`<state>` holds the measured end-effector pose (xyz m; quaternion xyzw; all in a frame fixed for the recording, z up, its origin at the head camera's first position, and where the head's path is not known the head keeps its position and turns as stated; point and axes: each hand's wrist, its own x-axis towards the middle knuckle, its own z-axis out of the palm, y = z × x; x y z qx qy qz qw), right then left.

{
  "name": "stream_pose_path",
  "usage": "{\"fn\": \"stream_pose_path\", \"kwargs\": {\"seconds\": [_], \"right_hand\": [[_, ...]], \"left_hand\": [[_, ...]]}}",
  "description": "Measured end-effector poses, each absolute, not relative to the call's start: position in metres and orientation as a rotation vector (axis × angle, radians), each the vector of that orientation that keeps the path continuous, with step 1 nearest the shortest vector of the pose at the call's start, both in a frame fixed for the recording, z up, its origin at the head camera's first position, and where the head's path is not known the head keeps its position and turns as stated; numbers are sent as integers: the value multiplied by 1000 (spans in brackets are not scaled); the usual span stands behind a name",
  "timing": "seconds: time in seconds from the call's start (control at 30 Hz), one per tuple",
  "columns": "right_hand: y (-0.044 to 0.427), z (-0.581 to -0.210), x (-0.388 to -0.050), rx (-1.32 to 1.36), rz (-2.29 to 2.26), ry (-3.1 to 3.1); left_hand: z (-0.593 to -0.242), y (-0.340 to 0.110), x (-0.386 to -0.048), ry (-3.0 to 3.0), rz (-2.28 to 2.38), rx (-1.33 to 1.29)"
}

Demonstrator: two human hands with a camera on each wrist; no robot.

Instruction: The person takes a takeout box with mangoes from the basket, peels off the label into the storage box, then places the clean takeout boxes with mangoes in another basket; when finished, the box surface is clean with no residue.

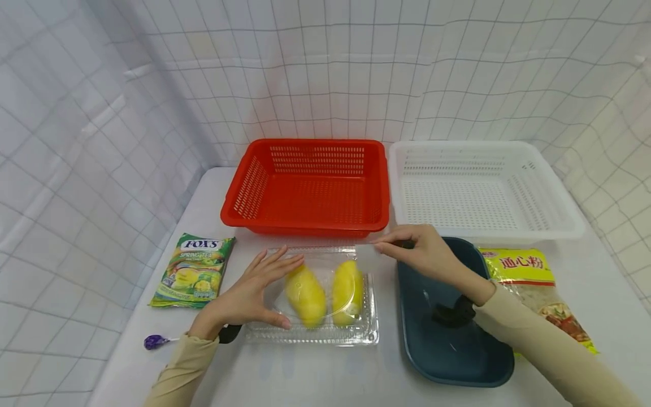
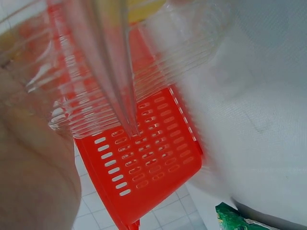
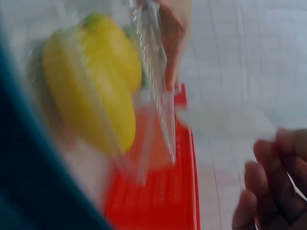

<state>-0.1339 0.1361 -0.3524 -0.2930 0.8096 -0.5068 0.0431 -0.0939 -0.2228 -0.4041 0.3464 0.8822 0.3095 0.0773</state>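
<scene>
A clear plastic clamshell box [image 1: 370, 333] lies on the white table and holds two yellow mangoes [image 1: 306, 295]. My left hand [image 1: 254, 291] rests on the box's left side, fingers spread over the lid and thumb near the front. At the box's far right corner, my right hand [image 1: 427, 254] pinches the end of a pale, see-through strip [image 1: 364, 249], which looks like tape. The strip [image 3: 225, 120] stretches from the box edge to the fingertips in the right wrist view. The left wrist view shows the box's ribbed side close up, with the fingertips mostly out of sight.
Behind the box are a red basket [image 1: 305, 226] and a white basket [image 1: 488, 233]. A dark blue tub [image 1: 432, 350] sits under my right forearm, beside a yellow pasta bag [image 1: 529, 277]. At left lie a green FOX'S candy bag [image 1: 195, 271] and a purple lollipop [image 1: 154, 341].
</scene>
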Motion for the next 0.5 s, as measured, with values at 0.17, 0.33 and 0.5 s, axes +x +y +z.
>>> {"fn": "stream_pose_path", "kwargs": {"seconds": [0.17, 0.33, 0.5], "right_hand": [[187, -362, -128, -1062, -1374, 2624], [225, -374, -126, -1162, -1200, 2791], [237, -391, -128, -1226, -976, 2848]], "left_hand": [[-401, -223, -93, 2655, 903, 1029], [-403, -222, -94, 2653, 901, 1025], [-405, -222, -95, 2646, 910, 1026]]}}
